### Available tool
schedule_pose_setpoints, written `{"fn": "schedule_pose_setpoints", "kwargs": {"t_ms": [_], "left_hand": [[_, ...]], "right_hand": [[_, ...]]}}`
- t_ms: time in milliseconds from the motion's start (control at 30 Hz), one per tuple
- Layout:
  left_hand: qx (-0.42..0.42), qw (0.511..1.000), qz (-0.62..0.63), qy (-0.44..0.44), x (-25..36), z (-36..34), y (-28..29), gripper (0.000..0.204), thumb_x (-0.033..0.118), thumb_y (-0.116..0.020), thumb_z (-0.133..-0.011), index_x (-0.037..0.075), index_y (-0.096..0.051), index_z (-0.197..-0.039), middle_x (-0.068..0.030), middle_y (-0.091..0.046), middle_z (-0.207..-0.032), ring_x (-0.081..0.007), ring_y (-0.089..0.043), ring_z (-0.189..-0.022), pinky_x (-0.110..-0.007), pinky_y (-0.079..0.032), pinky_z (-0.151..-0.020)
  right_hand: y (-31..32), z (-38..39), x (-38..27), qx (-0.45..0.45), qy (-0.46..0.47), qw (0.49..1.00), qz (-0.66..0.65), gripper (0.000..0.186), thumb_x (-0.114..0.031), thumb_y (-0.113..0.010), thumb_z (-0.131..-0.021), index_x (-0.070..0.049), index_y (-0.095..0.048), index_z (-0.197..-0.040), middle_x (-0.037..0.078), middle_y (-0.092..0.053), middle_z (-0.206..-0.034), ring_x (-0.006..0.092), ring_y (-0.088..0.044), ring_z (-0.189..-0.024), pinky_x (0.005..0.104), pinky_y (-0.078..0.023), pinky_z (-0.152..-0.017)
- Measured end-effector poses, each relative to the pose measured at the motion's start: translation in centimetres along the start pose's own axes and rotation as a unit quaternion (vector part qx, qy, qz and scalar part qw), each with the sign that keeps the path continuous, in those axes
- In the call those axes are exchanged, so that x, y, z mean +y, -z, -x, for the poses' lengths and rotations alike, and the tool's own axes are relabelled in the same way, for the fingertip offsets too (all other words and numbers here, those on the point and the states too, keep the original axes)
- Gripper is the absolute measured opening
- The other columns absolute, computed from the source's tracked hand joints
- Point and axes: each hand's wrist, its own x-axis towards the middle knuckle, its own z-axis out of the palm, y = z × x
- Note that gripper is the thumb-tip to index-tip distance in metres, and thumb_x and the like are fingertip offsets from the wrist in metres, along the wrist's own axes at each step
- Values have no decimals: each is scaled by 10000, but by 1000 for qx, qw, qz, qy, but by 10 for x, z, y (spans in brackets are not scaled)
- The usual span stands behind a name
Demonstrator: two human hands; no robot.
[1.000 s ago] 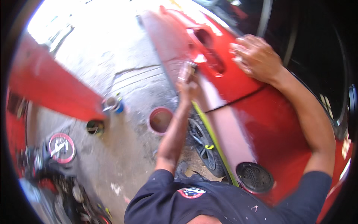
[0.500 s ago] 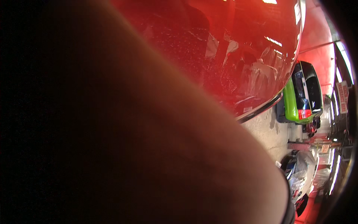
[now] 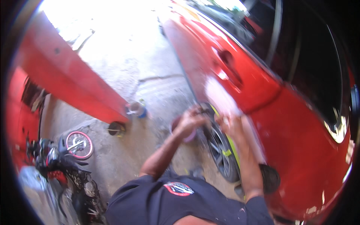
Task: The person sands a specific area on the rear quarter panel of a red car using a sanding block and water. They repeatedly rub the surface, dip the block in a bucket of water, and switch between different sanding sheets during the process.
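Red paint is interrupted by a pale patch [image 3: 219, 95] on the side of the car [image 3: 300, 150], with the door handle [image 3: 231, 73] set at 1 o'clock from it. The right hand [image 3: 230, 123] is placed at 5 o'clock from the patch, its fingers bent; whether the panel is touched or anything is gripped cannot be told. The left hand [image 3: 193, 120], at 9 o'clock from the right, is curled and blurred; whether a dark item [image 3: 204, 108] at its fingertips is grasped cannot be told. The wheel [image 3: 221, 153] is seen at 5 o'clock from the left hand. In judgement, the patch is best worked with flat, even pressure, strokes being feathered past its edges; grooves could be left by fingertip pressure alone.
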Motion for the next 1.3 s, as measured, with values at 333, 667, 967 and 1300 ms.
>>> {"fn": "schedule_pose_setpoints", "kwargs": {"t_ms": [333, 667, 967, 1300], "left_hand": [[-75, 910, -408, 22, 107, 55, 57, 647, 386, -793, -906, 32, -565, -1397, -205, -706, -1120, -308, -694, -1029, -424, -546, -913], [-762, 639, -101, 17, 363, 87, 24, 392, 62, -532, -1030, 68, -619, -1412, -284, -605, -1320, -444, -577, -1219, -515, -463, -1001], [-773, 626, -38, 101, 290, 24, 4, 117, 126, -708, -933, 19, -661, -952, -172, -647, -1008, -380, -645, -961, -476, -517, -791], [-447, 799, 354, 192, 253, 38, -9, 156, 72, -607, -980, -33, -649, -1088, -173, -620, -1084, -313, -610, -1023, -437, -482, -916]], "right_hand": [[-132, 27, -53, -84, -237, 965, 73, 490, -437, -858, -716, -69, -768, -1028, 145, -776, -903, 305, -766, -865, 420, -581, -771], [-156, 83, -27, -51, -363, 902, 228, 551, -434, -873, -639, 46, -739, -875, 266, -735, -848, 440, -734, -837, 497, -580, -758], [-168, 118, -12, 6, -402, 904, 146, 546, -425, -852, -708, 9, -688, -995, 246, -732, -878, 443, -717, -844, 513, -565, -754], [-221, 155, -31, 83, -534, 829, 146, 444, -428, -812, -775, -5, -720, -871, 202, -723, -810, 409, -719, -796, 487, -560, -730]]}}
